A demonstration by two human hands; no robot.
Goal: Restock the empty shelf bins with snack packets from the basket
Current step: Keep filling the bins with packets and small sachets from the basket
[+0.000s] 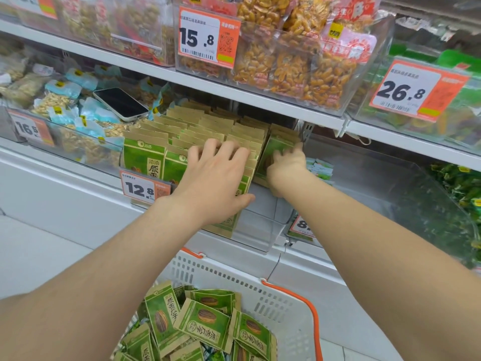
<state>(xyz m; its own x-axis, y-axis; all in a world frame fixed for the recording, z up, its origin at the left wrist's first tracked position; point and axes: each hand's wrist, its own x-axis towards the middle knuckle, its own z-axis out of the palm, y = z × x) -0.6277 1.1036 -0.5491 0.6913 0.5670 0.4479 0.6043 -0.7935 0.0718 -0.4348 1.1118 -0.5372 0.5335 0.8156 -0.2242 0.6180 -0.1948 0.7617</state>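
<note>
- Packets [208, 126], green with brown tops, upright in close rows inside a clear bin [256, 227] on the middle shelf [65, 178]; right end of the bin bare near the front.
- Left hand [213, 183] spread flat over the tops of the front rows, fingers apart and pressing down, thumb lying along the front of a packet; gripping nothing.
- Right hand [286, 165] at the bin's right side, fingers curled round an end packet [276, 145] and holding it upright against the last row; somewhat blurred.
- Price tag [144, 188] reading 12.8 clipped to the bin's front left, partly behind the left wrist.
- Basket [234, 282], white with an orange handle [313, 316], below the shelf between the two forearms.
- Loose packets [203, 324] of the same green kind heaped in the basket, lying at all angles.
- Phone [121, 103] face up on pale-blue packs [86, 118] in the bin just left.
- Upper bin [364, 82] holding yellow snack bags, with a 15.8 tag [208, 39]; a 26.8 tag [416, 92] further right.
</note>
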